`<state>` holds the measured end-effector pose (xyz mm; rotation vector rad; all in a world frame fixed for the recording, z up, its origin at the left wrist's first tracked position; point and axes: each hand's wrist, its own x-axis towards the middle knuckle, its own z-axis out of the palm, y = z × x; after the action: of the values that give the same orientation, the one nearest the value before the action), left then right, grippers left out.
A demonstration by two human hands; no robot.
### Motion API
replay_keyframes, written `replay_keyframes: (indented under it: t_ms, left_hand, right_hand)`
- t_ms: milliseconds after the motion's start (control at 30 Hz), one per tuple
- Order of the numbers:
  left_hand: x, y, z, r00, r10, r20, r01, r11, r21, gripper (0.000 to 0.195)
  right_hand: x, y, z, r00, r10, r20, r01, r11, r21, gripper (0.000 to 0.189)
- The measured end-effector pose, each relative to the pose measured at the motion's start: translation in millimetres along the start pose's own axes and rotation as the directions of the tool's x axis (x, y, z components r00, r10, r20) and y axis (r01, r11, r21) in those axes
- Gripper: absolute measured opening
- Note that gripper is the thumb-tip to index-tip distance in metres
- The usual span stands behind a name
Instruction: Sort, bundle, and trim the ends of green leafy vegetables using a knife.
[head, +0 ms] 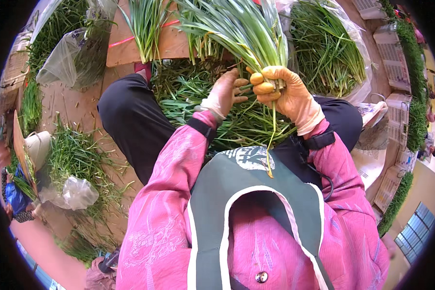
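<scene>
A thick bunch of leafy greens that look like garlic chives (252, 36) is gripped at its pale stem ends by my right hand (281, 92). Its leaves fan out towards the top of the view. My right hand wears an orange-stained glove. One yellowed leaf (272, 137) dangles below that fist, over my apron. Just left of the bunch, my left hand (224, 88), also gloved, has its fingers apart with nothing seen in it. Beneath both hands, a heap of loose green leaves (188, 108) lies between my knees.
On a wooden board (116, 54) ahead lie more chives (146, 32) beside a red strip. Plastic-wrapped greens stand at left (63, 58) and right (326, 50). White plastic crates (393, 61) line the right side. Trimmings (79, 152) litter the floor; another person's arm (25, 215) shows far left.
</scene>
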<state>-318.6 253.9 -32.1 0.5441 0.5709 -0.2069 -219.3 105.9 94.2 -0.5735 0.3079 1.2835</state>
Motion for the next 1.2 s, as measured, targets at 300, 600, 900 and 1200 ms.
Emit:
replay_keyframes:
  t_ms: [300, 600, 900, 1200]
  left_hand:
    - [34, -5, 1, 0.922, 0.153, -0.355, 0.082, 0.820, 0.566, 0.045]
    - [22, 25, 7, 0.907, 0.262, -0.329, 0.025, 0.748, 0.663, 0.023]
    - [-24, 12, 33, 0.989, 0.096, -0.112, -0.060, 0.954, 0.292, 0.023]
    - [-22, 3, 14, 0.999, 0.020, 0.039, -0.026, 0.986, 0.164, 0.034]
  right_hand:
    - [-2, -16, 7, 0.993, -0.034, 0.109, 0.032, 0.999, 0.023, 0.026]
    - [-20, -36, 4, 0.993, -0.084, -0.081, 0.056, 0.954, -0.293, 0.020]
    - [12, 5, -14, 0.948, -0.240, -0.209, -0.037, 0.570, -0.821, 0.021]
    - [23, 19, -27, 0.907, -0.361, -0.217, 0.009, 0.532, -0.847, 0.042]
